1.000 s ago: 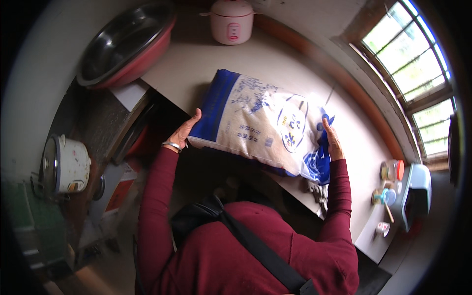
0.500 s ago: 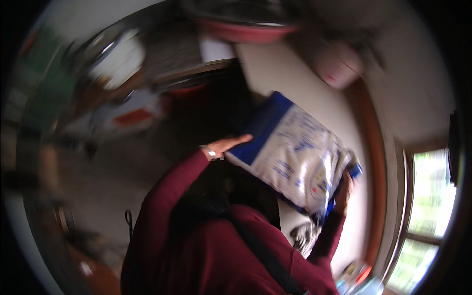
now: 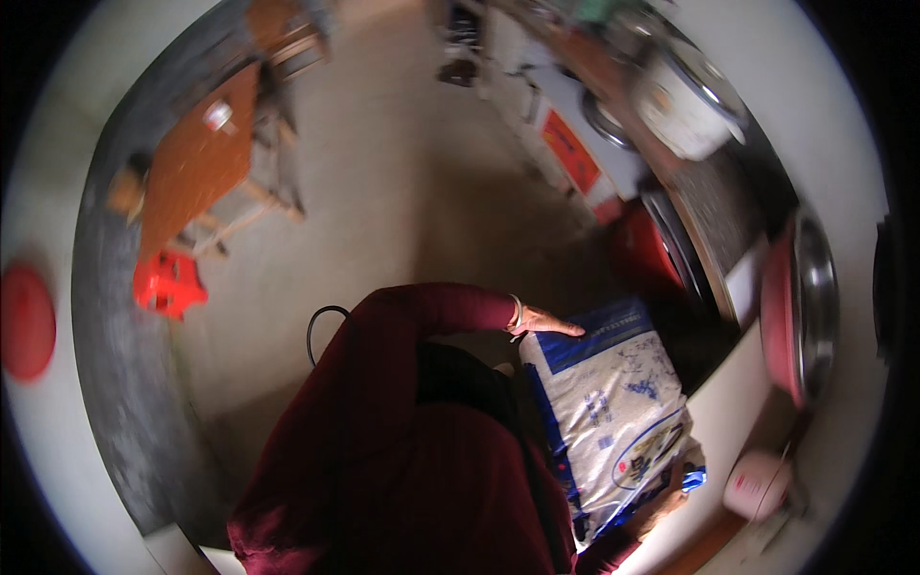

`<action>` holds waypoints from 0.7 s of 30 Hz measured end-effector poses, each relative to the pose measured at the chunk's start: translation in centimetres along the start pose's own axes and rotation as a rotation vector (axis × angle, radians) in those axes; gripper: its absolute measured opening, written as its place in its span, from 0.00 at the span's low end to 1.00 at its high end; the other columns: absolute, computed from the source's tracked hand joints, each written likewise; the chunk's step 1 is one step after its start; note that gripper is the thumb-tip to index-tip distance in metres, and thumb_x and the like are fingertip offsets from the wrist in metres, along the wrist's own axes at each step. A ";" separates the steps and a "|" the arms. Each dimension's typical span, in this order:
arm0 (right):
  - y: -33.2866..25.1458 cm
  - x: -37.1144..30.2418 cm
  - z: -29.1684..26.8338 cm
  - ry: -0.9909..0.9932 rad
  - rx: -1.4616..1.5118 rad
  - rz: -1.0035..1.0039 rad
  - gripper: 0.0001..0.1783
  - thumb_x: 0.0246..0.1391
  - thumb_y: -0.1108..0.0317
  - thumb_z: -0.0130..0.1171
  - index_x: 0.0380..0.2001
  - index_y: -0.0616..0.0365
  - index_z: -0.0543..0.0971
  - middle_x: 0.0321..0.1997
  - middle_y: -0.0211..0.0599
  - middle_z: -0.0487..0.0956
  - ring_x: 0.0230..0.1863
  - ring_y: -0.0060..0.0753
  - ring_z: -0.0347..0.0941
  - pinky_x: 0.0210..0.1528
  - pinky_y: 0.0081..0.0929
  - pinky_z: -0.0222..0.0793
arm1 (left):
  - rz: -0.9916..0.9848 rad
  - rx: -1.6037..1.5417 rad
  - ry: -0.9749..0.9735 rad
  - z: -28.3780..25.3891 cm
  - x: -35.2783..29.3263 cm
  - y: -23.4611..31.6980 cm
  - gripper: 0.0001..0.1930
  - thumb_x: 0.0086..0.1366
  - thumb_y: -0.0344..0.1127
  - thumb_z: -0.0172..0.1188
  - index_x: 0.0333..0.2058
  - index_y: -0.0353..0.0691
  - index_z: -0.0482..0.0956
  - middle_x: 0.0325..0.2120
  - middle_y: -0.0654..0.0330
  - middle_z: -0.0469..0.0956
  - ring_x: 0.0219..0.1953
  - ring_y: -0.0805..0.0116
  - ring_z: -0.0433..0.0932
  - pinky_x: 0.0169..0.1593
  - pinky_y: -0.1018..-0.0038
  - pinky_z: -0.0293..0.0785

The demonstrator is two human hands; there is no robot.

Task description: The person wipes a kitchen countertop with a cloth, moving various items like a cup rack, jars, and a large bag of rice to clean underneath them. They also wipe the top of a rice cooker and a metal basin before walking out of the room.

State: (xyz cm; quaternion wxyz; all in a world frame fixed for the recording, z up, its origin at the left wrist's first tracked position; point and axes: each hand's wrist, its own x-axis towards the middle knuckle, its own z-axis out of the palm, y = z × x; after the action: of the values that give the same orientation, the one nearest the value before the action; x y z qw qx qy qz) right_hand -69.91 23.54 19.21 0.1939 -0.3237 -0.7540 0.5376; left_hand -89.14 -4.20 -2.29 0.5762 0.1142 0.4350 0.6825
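Head view: at lower right I see a plump, glossy plastic bag (image 3: 613, 402). The left hand (image 3: 548, 324) grips its blue corner, fingers partly hidden; the right hand (image 3: 661, 505), blurred, clutches the crumpled end.

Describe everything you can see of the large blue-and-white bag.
The bag looks full and shiny, like plastic. A blue band crosses one end; the pale middle carries blue print and an oval emblem; the other end is blue and crumpled. It is held slanted, printed face up, by the counter edge; whether it rests there is unclear. The left hand grips the banded end, the right hand the crumpled one.
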 end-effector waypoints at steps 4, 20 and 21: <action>1.1 3.9 -1.8 -0.062 -0.007 -0.102 0.21 0.46 0.68 0.58 0.44 0.68 0.75 0.42 0.38 0.77 0.42 0.32 0.71 0.49 0.27 0.64 | -0.004 0.035 0.059 1.7 -2.8 0.4 0.45 0.52 0.71 0.52 0.61 0.47 0.59 0.59 0.60 0.62 0.60 0.67 0.60 0.60 0.67 0.58; -3.7 14.8 2.0 -0.803 0.041 -0.120 0.11 0.44 0.70 0.63 0.33 0.62 0.79 0.31 0.27 0.77 0.30 0.21 0.70 0.33 0.21 0.65 | 0.283 -0.354 1.065 25.6 -10.9 -8.1 0.36 0.58 0.62 0.53 0.59 0.46 0.64 0.61 0.59 0.60 0.64 0.69 0.53 0.65 0.74 0.42; -4.3 14.3 1.9 -0.885 0.055 -0.127 0.11 0.45 0.70 0.62 0.33 0.63 0.79 0.31 0.27 0.77 0.30 0.21 0.71 0.34 0.21 0.65 | 0.279 -0.290 1.085 26.2 -10.9 -10.6 0.37 0.59 0.64 0.49 0.61 0.47 0.60 0.63 0.60 0.55 0.65 0.68 0.49 0.65 0.71 0.42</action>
State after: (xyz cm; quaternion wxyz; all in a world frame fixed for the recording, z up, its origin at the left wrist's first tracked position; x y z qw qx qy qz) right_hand -82.60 31.28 21.75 -0.1062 -0.0103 -0.7682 0.6312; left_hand -61.28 -2.19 9.43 0.1850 -0.2756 0.5511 0.7656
